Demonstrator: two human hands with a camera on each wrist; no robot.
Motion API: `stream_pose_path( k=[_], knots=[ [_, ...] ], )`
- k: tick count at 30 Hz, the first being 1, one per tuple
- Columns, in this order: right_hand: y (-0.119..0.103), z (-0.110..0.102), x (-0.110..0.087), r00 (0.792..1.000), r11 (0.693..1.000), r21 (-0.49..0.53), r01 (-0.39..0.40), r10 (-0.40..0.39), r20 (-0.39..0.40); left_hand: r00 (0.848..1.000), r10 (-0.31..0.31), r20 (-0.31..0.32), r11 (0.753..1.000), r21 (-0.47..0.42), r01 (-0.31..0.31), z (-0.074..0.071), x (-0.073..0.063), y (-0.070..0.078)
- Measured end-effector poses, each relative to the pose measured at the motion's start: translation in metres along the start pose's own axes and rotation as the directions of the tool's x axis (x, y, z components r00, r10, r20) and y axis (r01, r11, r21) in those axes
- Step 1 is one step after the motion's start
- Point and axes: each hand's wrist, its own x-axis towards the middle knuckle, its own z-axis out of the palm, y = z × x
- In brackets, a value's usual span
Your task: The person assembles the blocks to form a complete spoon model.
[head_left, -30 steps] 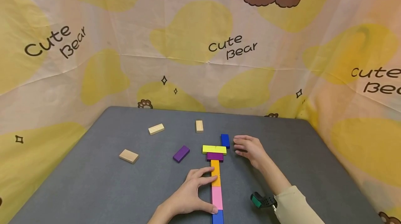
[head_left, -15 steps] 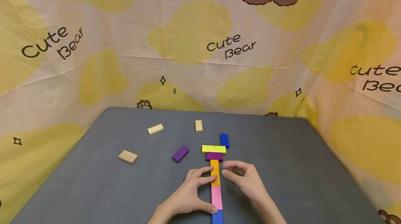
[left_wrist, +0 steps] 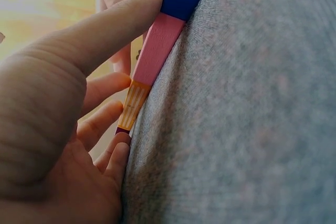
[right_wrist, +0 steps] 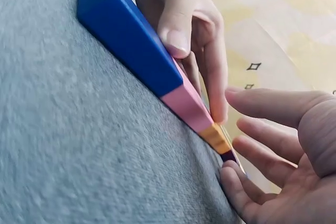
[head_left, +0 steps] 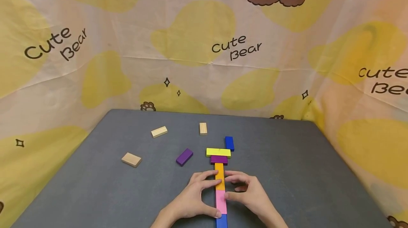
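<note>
Down the middle of the head view runs a straight row of flat wooden blocks: an orange block (head_left: 219, 167), a pink block (head_left: 221, 205) and a blue block (head_left: 221, 222), end to end. A dark purple block (head_left: 219, 160) and a yellow block (head_left: 218, 153) lie crosswise at its far end. My left hand (head_left: 191, 198) is spread along the left side, thumb at the pink-blue seam and fingertips on the orange block. On the other side, my right hand (head_left: 253, 192) has its fingertips beside the orange block and its thumb at the pink block's edge.
A second blue block (head_left: 229, 144) lies behind the yellow one's right end. To the left is a loose purple block (head_left: 184, 157). Plain wood blocks (head_left: 131, 159) lie scattered farther out on the grey table (head_left: 95, 185). A printed cloth (head_left: 191, 36) hangs around the table.
My right hand has come from beside the far blue block toward me, to the right side of the orange and pink blocks. The left hand has kept its place.
</note>
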Motion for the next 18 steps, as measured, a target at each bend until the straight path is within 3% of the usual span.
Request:
stream_pose_path(
  k=[10, 18],
  knots=[
    [0.0013, -0.0006, -0.0019, 0.993, 0.996, -0.057, 0.072, -0.066, 0.098, 1.000, -0.019, -0.003, 1.000, -0.012, 0.019, -0.0005, -0.0022, -0.0009],
    [0.0034, 0.0005, -0.0027, 0.993, 0.989, -0.120, 0.090, -0.079, 0.092, 1.000, 0.006, -0.026, 1.000, -0.017, -0.006, -0.0029, 0.0000, -0.0031]
  ],
)
